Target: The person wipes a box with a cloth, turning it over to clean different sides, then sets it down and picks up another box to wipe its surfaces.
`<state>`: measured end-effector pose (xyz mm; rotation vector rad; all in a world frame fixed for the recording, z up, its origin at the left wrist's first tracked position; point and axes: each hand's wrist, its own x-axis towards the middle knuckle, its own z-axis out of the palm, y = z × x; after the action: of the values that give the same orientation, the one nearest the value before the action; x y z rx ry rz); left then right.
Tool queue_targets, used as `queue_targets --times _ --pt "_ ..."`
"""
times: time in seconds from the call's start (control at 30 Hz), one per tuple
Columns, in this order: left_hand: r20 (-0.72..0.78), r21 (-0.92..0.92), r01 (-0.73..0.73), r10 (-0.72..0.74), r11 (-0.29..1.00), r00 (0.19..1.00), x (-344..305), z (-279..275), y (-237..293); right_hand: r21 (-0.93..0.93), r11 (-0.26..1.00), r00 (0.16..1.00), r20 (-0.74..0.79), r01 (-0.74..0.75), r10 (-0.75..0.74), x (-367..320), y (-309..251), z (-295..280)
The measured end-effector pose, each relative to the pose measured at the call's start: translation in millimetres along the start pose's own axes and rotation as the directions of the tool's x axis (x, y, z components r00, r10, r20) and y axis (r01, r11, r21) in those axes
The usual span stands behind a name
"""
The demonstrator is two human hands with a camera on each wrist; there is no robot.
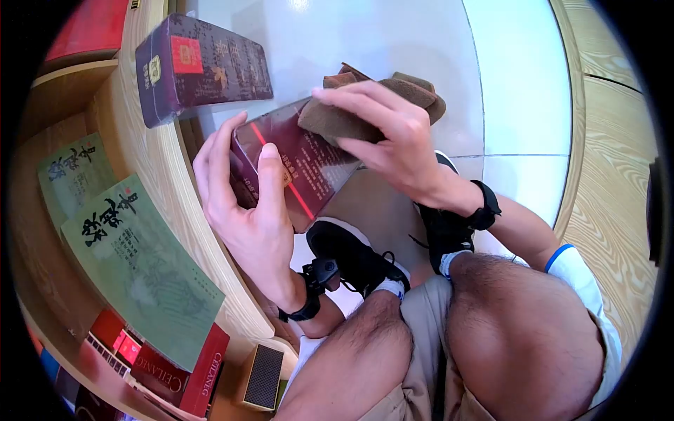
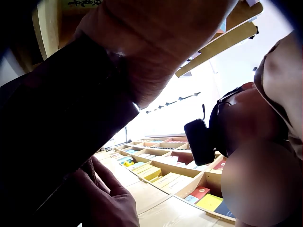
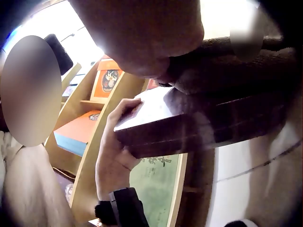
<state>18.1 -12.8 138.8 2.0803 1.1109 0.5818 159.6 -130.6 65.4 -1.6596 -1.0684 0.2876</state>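
A dark maroon box in shiny clear wrap, with a red stripe and gold print, is tilted over the floor between the knees and the shelf. My left hand grips its near end, thumb across the top face and fingers round the side. With my right hand I hold a folded brown cloth against the box's far part, fingers over the cloth and thumb beneath it. The right wrist view shows the box edge-on, the cloth lying dark above it. In the left wrist view the box is hidden.
Another maroon box stands on the pale tiled floor near the wooden shelf edge. Green packets and red boxes fill the left shelf. Black shoes are just below the held box.
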Motion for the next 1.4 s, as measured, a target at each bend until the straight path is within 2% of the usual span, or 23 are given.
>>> queue_targets --times 0.07,0.13,0.27,0.47,0.63,0.83,0.9,1.13,1.2,1.4 --pt "0.002 -0.004 -0.007 0.007 1.0 1.0 0 0 0 0.038 0.999 1.0 0.005 0.016 -0.016 -2 0 3" --pt "0.004 -0.007 -0.013 0.013 1.0 1.0 1 0 0 0.071 0.993 0.995 0.024 0.09 -0.092 -5 -1 5" --pt "0.005 0.005 -0.019 0.019 1.0 1.0 1 0 2 0.026 0.985 0.983 0.063 0.173 -0.174 -7 3 6" --pt "-0.014 0.04 -0.039 0.04 0.998 0.999 0 1 0 0.052 0.993 0.981 0.156 0.109 -0.116 -16 0 -1" --pt "-0.01 0.067 0.009 -0.008 0.998 1.0 -1 0 1 0.055 0.99 0.978 0.161 0.127 -0.135 -16 -2 -2" --pt "-0.051 0.028 -0.079 0.08 0.996 0.995 0 3 -5 0.061 0.989 0.972 0.184 0.138 -0.147 -18 -2 -3" --pt "-0.017 0.055 0.023 -0.023 0.998 1.0 0 0 2 0.052 0.988 0.972 0.178 0.148 -0.155 -19 -2 -4" --pt "0.002 -0.004 0.063 -0.063 0.998 0.998 -1 -1 5 0.074 0.991 0.961 0.246 0.115 -0.13 -23 -4 -12" --pt "0.0 -0.01 0.114 -0.114 0.993 0.994 -1 -1 5 0.081 0.991 0.956 0.266 0.108 -0.126 -25 -3 -14" --pt "-0.003 -0.017 0.081 -0.081 0.997 0.997 -1 0 4 0.103 0.988 0.95 0.282 0.111 -0.136 -26 -2 -17"
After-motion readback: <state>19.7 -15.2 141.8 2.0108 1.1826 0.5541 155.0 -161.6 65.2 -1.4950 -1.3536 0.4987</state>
